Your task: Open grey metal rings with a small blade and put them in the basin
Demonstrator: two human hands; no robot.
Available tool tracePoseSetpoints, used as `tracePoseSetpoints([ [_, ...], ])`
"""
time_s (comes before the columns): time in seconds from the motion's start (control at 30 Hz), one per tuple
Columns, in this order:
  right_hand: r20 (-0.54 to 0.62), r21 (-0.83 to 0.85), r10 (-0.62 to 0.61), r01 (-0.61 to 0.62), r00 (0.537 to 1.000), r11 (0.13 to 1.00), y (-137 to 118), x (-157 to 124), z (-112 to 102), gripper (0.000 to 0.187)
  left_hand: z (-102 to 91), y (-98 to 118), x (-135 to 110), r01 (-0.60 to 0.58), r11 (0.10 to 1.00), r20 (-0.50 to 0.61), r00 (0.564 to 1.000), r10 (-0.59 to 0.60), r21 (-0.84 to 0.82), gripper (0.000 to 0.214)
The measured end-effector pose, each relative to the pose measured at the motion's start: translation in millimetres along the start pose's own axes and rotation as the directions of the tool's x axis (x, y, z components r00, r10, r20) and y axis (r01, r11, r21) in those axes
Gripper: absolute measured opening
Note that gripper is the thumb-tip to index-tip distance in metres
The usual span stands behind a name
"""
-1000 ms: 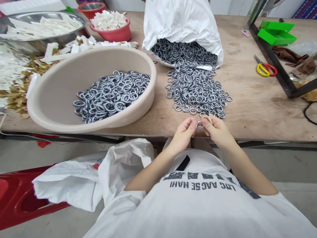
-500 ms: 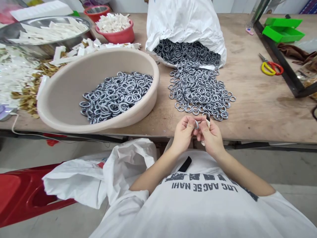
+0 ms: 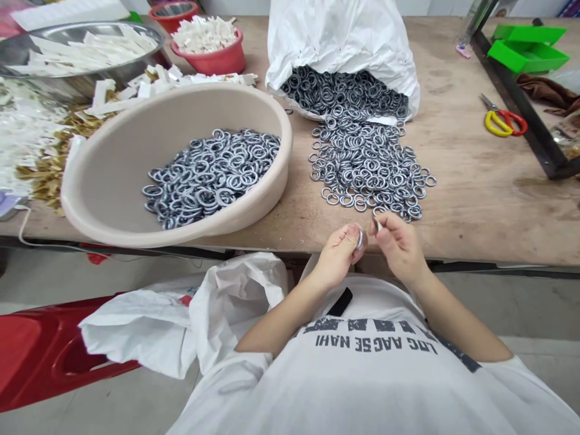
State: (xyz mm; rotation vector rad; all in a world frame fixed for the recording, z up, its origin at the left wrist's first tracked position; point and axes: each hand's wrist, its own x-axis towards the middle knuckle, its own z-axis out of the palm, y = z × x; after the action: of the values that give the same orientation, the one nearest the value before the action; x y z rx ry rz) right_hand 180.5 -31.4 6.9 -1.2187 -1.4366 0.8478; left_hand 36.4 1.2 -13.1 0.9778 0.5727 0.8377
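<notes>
My left hand [image 3: 339,254] is closed at the table's front edge, with a shiny grey ring [image 3: 360,238] between thumb and fingers. Just to its right, slightly apart, my right hand [image 3: 402,246] has thumb and fingertips pinched together. A small pale sliver shows at those fingertips, too little of it to name. Right beyond both hands lies a loose heap of matching grey rings [image 3: 362,160], spilling from the mouth of a white sack [image 3: 339,36]. More such rings fill part of a large beige basin [image 3: 109,163] on the left.
Scissors [image 3: 502,122] with red and yellow handles lie at the right, near a dark metal frame [image 3: 521,103] and green trays [image 3: 528,54]. White strips fill a steel bowl [image 3: 86,78] and a red bowl [image 3: 222,59] at the back left. A red stool [image 3: 31,356] stands below.
My hands have come apart, the right one moving a little right. The pale strip with a dark end, earlier in the right hand, no longer shows clearly. The ring stays in my left hand.
</notes>
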Motion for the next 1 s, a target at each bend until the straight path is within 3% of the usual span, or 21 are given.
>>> tracePoseSetpoints([
  [0.07, 0.094, -0.254, -0.107, 0.128, 0.99, 0.959, -5, -5, -3, 0.033, -2.2, 1, 1, 0.023, 0.999, -0.042, 0.999, -0.025, -0.04, 0.053],
  [0.13, 0.152, -0.393, -0.141, 0.191, 0.978, 0.9, -8, -10, -2, 0.036, -3.7, 1, 1, 0.043, 0.998, -0.086, 0.995, -0.047, -0.045, 0.054],
  [0.43, 0.151, -0.404, -0.176, 0.223, 0.973, 0.887, -7, -12, 6, 0.038, -5.8, 3, 2, 0.052, 0.995, -0.065, 0.996, -0.057, -0.086, 0.053],
  [0.53, 0.121, -0.408, -0.119, 0.159, 0.986, 0.899, -1, -8, 3, 0.04, -4.5, 4, -3, 0.051, 0.997, -0.019, 0.998, -0.052, -0.059, 0.052],
  [0.63, -0.044, -0.465, 0.017, -0.035, 0.999, 0.884, 13, 2, -7, 0.042, -2.6, 6, -11, 0.05, 0.999, 0.091, 0.995, -0.05, 0.001, 0.056],
  [0.73, -0.141, -0.666, 0.086, -0.159, 0.986, 0.729, 28, 13, -18, 0.038, -6.7, 12, -14, 0.035, 0.999, 0.079, 0.996, -0.034, -0.008, 0.055],
  [0.83, -0.125, -0.864, 0.098, -0.156, 0.987, 0.478, 36, 21, -21, 0.031, -16.8, 18, -8, 0.034, 0.999, -0.075, 0.997, -0.037, -0.031, 0.043],
  [0.9, -0.121, -0.901, 0.115, -0.158, 0.986, 0.405, 36, 23, -21, 0.025, -23.0, 22, -4, 0.04, 0.998, -0.157, 0.987, -0.046, -0.045, 0.037],
  [0.93, -0.118, -0.892, 0.117, -0.157, 0.986, 0.424, 34, 24, -20, 0.022, -25.0, 23, -2, 0.038, 0.998, -0.184, 0.982, -0.047, -0.055, 0.036],
  [1.0, -0.091, -0.795, 0.106, -0.136, 0.99, 0.592, 29, 24, -20, 0.02, -26.2, 23, 1, 0.03, 0.997, -0.213, 0.976, -0.043, -0.065, 0.034],
])
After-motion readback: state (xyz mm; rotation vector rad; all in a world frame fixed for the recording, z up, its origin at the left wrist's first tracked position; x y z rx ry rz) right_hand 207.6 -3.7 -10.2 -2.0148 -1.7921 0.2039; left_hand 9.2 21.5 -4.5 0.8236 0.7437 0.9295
